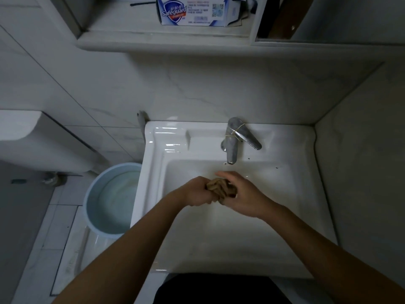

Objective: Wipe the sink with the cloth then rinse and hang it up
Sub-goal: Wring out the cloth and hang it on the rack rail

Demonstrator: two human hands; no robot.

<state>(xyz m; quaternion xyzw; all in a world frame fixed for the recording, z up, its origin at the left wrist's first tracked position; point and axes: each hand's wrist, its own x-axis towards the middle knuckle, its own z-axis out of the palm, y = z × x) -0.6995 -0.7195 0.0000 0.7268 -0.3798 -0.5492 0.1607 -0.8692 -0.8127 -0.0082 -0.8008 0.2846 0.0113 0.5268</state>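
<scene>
A bunched brown cloth [220, 187] is held over the basin of the white sink [151, 194], just in front of the faucet [232, 145]. Its left end is gripped in the curled fingers of the left hand [196, 191], and its right end is clasped under the right hand [245, 195]. A blue bucket [89, 200] is seen on the floor beside the sink.

Cloth [221, 188] tan-brown, ribbed. Sink [153, 172] glossy white; faucet [233, 141] chrome. Bucket [109, 194] pale blue; soap box [192, 10] blue and white.
</scene>
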